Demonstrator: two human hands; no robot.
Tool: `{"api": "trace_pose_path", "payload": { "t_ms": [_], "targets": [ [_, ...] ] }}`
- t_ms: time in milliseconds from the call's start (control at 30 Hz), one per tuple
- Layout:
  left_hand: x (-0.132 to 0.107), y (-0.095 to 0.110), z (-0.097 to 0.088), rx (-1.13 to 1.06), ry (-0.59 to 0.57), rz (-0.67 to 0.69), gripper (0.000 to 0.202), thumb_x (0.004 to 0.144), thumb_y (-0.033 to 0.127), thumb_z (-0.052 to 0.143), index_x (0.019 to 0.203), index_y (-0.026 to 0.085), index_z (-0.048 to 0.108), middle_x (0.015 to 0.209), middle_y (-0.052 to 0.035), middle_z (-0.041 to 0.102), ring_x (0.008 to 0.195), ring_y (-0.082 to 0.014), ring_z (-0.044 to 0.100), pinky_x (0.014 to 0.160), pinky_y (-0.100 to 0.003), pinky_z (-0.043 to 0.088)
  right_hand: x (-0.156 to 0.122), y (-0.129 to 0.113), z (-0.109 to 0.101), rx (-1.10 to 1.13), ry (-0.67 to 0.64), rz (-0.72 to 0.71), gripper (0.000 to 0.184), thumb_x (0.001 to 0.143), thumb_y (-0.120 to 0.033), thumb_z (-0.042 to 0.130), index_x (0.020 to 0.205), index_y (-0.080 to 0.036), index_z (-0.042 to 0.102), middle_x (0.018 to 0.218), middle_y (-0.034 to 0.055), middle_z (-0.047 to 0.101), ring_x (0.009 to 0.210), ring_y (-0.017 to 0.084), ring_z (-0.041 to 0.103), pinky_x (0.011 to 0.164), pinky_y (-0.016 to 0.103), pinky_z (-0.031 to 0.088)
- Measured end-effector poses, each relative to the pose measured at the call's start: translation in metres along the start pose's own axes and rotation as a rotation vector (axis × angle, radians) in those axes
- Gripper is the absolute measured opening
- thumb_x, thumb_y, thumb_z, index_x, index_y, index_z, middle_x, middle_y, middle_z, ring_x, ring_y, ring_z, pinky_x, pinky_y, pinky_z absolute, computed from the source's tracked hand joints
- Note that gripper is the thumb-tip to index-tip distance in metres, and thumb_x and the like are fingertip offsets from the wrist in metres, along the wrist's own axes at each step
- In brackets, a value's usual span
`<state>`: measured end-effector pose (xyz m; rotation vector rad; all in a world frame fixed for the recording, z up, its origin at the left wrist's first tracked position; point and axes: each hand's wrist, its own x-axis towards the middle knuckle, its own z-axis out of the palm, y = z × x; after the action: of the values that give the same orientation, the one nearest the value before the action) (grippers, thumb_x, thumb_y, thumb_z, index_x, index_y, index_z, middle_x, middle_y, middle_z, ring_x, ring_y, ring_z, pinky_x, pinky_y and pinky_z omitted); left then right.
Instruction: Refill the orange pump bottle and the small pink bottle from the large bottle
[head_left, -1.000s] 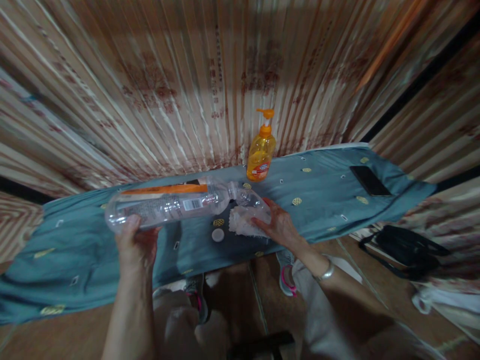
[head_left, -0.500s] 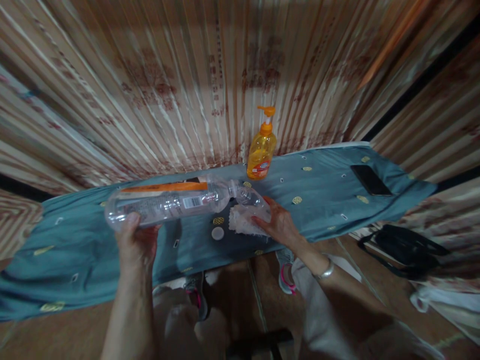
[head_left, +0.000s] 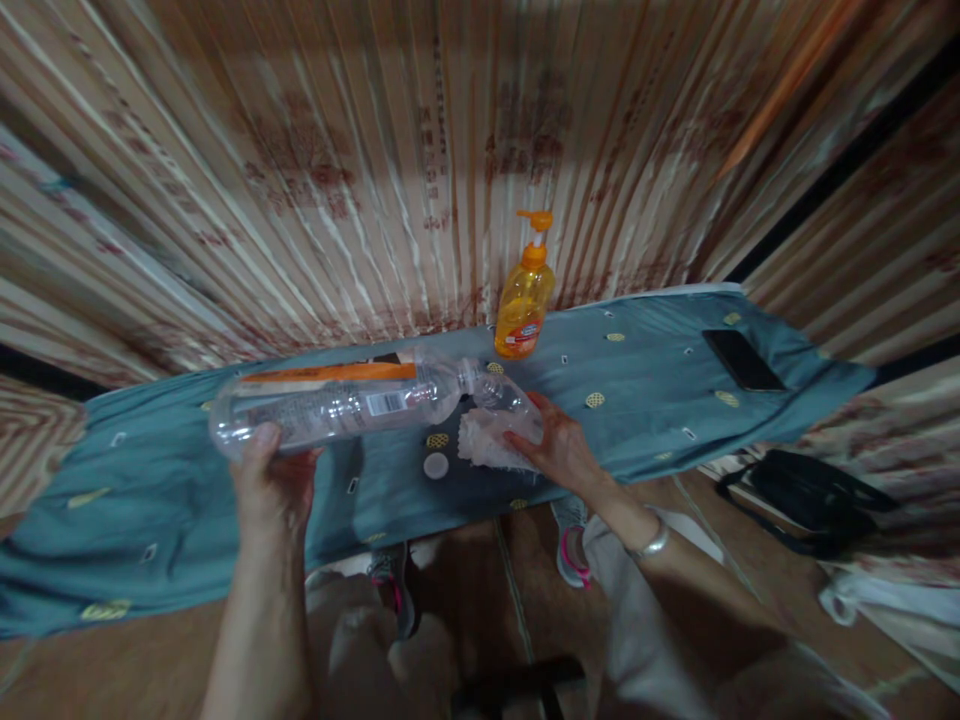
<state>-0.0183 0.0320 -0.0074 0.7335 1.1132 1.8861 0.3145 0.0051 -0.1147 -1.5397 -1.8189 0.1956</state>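
My left hand (head_left: 274, 465) is wrapped round the lower part of a large clear plastic bottle (head_left: 341, 415), thumb on the near side. The bottle lies level above the table, has an orange-striped label, and points its neck to the right. At its mouth is a flared, clear plastic piece (head_left: 506, 395), touching or nearly so. My right hand (head_left: 559, 445) grips the wide end of that piece between thumb and fingers. Just below it lies a crumpled whitish cloth or tissue (head_left: 484, 440); whether my fingers touch it, I cannot tell. A round white cap (head_left: 436, 466) rests nearby.
An orange pump bottle (head_left: 525, 305) stands at the back of the table, which has a teal patterned cloth (head_left: 637, 400). A black phone (head_left: 742, 360) lies at the right. Behind hangs a striped curtain (head_left: 360, 200). On the floor is a black bag (head_left: 817, 490).
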Motion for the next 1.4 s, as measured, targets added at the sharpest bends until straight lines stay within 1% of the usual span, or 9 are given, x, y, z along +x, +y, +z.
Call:
{"api": "trace_pose_path", "payload": {
  "t_ms": [67,200,467,567,700,833,967,1167,1400],
  "targets": [
    [0.0002,0.0001,-0.0005,0.000,-0.002,0.002,0.064,0.036,0.045,0.098,0.093,0.024,0.077,0.104,-0.0038,0.079,0.092,-0.0216,0.071,0.072,-0.027,0.065,-0.0001,-0.0002,-0.0002,-0.009,-0.002,0.002,0.065,0.091,-0.046,0.079,0.142,-0.011,0.062,0.131,0.0259,0.076,0.120,0.037,0.076,0.102,0.052,0.065],
    [0.0015,-0.0003,-0.0019,0.021,-0.024,0.013,0.069,0.038,0.047,0.098,0.099,0.024,0.076,0.105,-0.0040,0.078,0.090,-0.0221,0.071,0.075,-0.032,0.066,0.0004,-0.0017,-0.0017,-0.013,-0.024,0.027,0.067,0.092,-0.050,0.078,0.143,-0.010,0.062,0.131,0.0255,0.076,0.120,0.038,0.076,0.102,0.051,0.064],
    [-0.0009,-0.0010,-0.0001,0.030,-0.045,0.037,0.069,0.043,0.049,0.096,0.104,0.025,0.075,0.111,-0.0063,0.078,0.106,-0.0315,0.072,0.087,-0.043,0.066,0.0001,0.0003,0.0002,0.004,0.007,0.008,0.066,0.092,-0.054,0.076,0.142,-0.013,0.063,0.129,0.0244,0.077,0.118,0.038,0.077,0.099,0.056,0.065],
    [-0.0018,0.0000,0.0009,0.038,-0.043,0.037,0.070,0.043,0.048,0.096,0.106,0.026,0.075,0.112,-0.0063,0.077,0.107,-0.0316,0.072,0.088,-0.044,0.065,-0.0001,0.0012,0.0009,-0.006,0.009,0.009,0.066,0.093,-0.054,0.075,0.143,-0.014,0.062,0.129,0.0243,0.077,0.117,0.039,0.077,0.098,0.058,0.066],
    [-0.0015,0.0008,0.0009,0.043,-0.048,0.041,0.075,0.042,0.050,0.097,0.109,0.027,0.074,0.112,-0.0059,0.077,0.110,-0.0327,0.071,0.089,-0.044,0.065,-0.0001,0.0007,0.0006,0.002,0.005,0.011,0.066,0.091,-0.052,0.077,0.142,-0.013,0.062,0.128,0.0251,0.077,0.116,0.039,0.077,0.098,0.055,0.066],
    [-0.0009,0.0010,0.0006,0.039,-0.065,0.039,0.076,0.041,0.050,0.097,0.110,0.027,0.074,0.113,-0.0060,0.077,0.112,-0.0335,0.071,0.091,-0.045,0.065,-0.0001,0.0003,-0.0001,0.024,0.011,-0.013,0.064,0.093,-0.050,0.076,0.143,-0.012,0.062,0.128,0.0248,0.077,0.118,0.039,0.076,0.101,0.058,0.065],
    [-0.0013,0.0006,0.0012,0.026,-0.088,0.043,0.075,0.043,0.050,0.097,0.111,0.028,0.074,0.117,-0.0063,0.077,0.115,-0.0345,0.071,0.093,-0.046,0.064,0.0003,0.0007,-0.0007,0.024,0.007,-0.019,0.065,0.093,-0.052,0.075,0.142,-0.012,0.062,0.128,0.0257,0.077,0.117,0.039,0.077,0.100,0.058,0.066],
    [-0.0015,-0.0005,-0.0001,0.025,-0.041,0.023,0.072,0.041,0.048,0.097,0.107,0.028,0.076,0.116,-0.0053,0.078,0.115,-0.0338,0.071,0.094,-0.047,0.064,0.0006,-0.0003,-0.0015,0.028,0.006,-0.013,0.065,0.094,-0.056,0.073,0.142,-0.013,0.062,0.126,0.0246,0.078,0.115,0.039,0.078,0.100,0.057,0.066],
    [-0.0002,0.0003,-0.0013,0.029,-0.106,0.042,0.073,0.044,0.049,0.097,0.110,0.027,0.074,0.113,-0.0061,0.078,0.114,-0.0341,0.071,0.093,-0.045,0.064,-0.0002,0.0011,0.0005,0.017,0.022,-0.021,0.067,0.095,-0.058,0.071,0.142,-0.012,0.062,0.126,0.0251,0.077,0.117,0.039,0.077,0.099,0.059,0.065]
  ]
}}
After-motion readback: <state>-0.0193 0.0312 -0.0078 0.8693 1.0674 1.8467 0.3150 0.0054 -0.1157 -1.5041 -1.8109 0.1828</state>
